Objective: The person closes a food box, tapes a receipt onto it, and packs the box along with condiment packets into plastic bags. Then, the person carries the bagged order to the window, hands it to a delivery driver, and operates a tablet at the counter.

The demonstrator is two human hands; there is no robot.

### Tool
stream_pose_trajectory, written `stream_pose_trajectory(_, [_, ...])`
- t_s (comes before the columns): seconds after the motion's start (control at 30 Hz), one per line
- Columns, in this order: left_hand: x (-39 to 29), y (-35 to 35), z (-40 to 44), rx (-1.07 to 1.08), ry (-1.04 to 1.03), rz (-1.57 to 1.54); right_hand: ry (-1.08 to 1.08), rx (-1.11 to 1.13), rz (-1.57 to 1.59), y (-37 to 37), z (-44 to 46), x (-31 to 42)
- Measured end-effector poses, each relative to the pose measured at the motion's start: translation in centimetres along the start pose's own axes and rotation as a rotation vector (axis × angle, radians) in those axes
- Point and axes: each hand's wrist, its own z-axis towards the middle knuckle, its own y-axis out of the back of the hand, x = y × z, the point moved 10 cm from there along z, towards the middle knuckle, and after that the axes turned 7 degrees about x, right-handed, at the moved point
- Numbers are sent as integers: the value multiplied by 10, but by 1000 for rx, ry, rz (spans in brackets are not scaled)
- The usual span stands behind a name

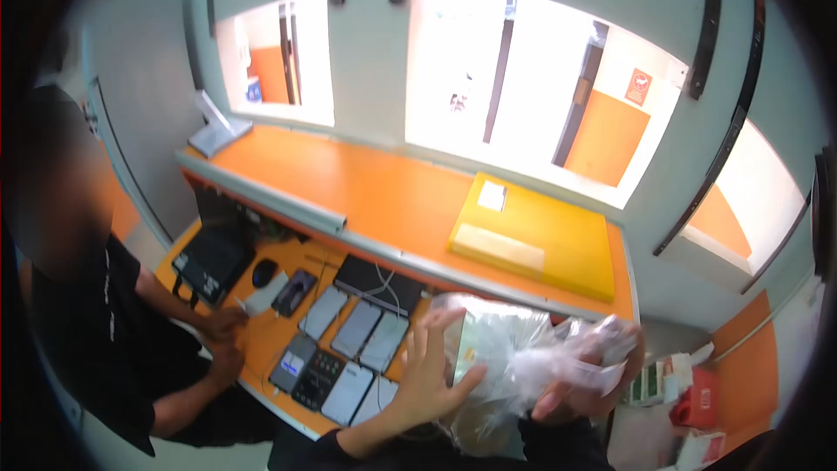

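A crinkled clear plastic bag [514, 340] with pale contents is held up over the desk's right end. My left hand [436, 375] is at the bag's left side, its fingers spread and bent, touching or very near the plastic. On the bag's right side, my right hand [580, 384] is closed round the gathered plastic, partly hidden by it. Left of my left hand, several phones lie in rows on the orange desk, among them a white-screened phone [349, 392] and a dark one with app icons [316, 378]. Cables run over them.
At the left a person in a black top [113, 340] rests both hands near the desk edge. A black bag [214, 262], a mouse [264, 273] and a dark flat device [379, 283] are on the desk. A yellow folder [532, 231] lies on the raised shelf; boxes [667, 379] stand lower right.
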Motion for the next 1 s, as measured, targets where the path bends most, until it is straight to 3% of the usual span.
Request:
stream_pose_trajectory(0.07, [11,-17,5,53,-50,-1,-108,24,-76,14,-16,-17])
stream_pose_trajectory(0.1, [28,-30,6,111,20,-131,-164,41,-98,18,-22,-27])
stream_pose_trajectory(0.13, [44,-46,3,175,103,-261,-326,37,359,4,-29,-47])
stream_pose_trajectory(0.17, [50,-58,3,204,85,-240,-372,63,524,-3,-37,-62])
stream_pose_trajectory(0.2, [68,-75,1,254,173,-422,-426,80,685,-9,-46,-76])
stream_pose_trajectory(0.23, [84,-92,-4,297,270,-605,-435,73,637,-7,-54,-86])
stream_pose_trajectory(0.27, [95,-99,-8,311,264,-590,-445,67,589,-6,-62,-96])
stream_pose_trajectory(0.33, [139,-96,-14,174,465,-458,-377,99,448,1,-67,-102])
stream_pose_trajectory(0.37, [144,-99,-11,177,454,-450,-301,136,355,4,-68,-99])
stream_pose_trajectory(0.4, [156,-84,-13,-11,531,-448,-626,260,337,1,-123,-146])
stream_pose_trajectory(0.43, [168,-69,-19,-202,604,-444,-617,258,337,-3,-149,-168])
stream_pose_trajectory(0.47, [179,-70,-17,-205,599,-439,-615,200,566,-11,-170,-188])
stream_pose_trajectory(0.5, [185,-53,-15,-349,504,-369,-610,139,798,-18,-153,-184])
stream_pose_trajectory(0.53, [187,-38,-17,-491,406,-299,-875,-157,1289,-27,-162,-184])
stream_pose_trajectory(0.57, [187,-37,-12,-493,404,-293,-871,-155,1295,-28,-156,-181])
stream_pose_trajectory(0.67, [178,-25,0,-577,280,-148,-912,-243,1241,-16,-159,-193])
stream_pose_trajectory(0.77, [205,-38,-5,-537,276,-96,-716,-170,1095,5,-142,-186])
stream_pose_trajectory(0.83, [243,-58,-23,-565,448,-379,-378,89,170,36,-88,-130])
stream_pose_trajectory(1.0, [256,-70,-36,-514,476,-379,-170,12,140,50,-74,-119])
